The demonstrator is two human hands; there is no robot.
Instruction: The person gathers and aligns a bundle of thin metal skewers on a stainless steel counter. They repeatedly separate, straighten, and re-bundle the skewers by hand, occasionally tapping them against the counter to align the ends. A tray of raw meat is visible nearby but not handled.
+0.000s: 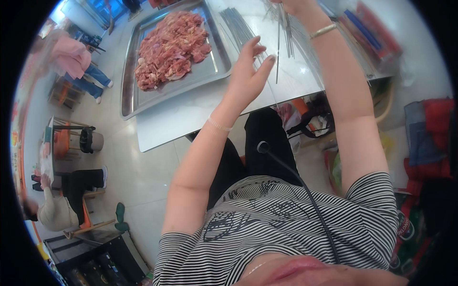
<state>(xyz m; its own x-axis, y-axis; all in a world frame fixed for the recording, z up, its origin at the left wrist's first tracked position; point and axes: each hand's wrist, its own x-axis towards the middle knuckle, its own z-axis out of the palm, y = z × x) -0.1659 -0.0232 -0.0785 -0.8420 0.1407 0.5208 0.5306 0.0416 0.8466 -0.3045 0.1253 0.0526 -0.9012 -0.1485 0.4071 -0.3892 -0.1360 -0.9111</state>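
Observation:
Raw meat pieces (173,50) lie heaped in a rimmed metal tray (229,66) on the white table. My left hand (250,71) is beside the tray's right corner, above the tips of a bundle of thin metal skewers (238,26); its thumb and fingers are apart with nothing seen between them. At the top edge, my right hand (295,5) is partly cut off, over a second group of skewers (287,34). A single skewer (278,53) points towards me between the hands. Whether my right hand grips any skewer is unclear.
Red and blue packages (375,35) lie at the table's right side. Beneath the table are bags and an orange item (300,106). At the left, one person (73,57) stands and another person (59,211) sits near a small table. A bin (96,139) stands there.

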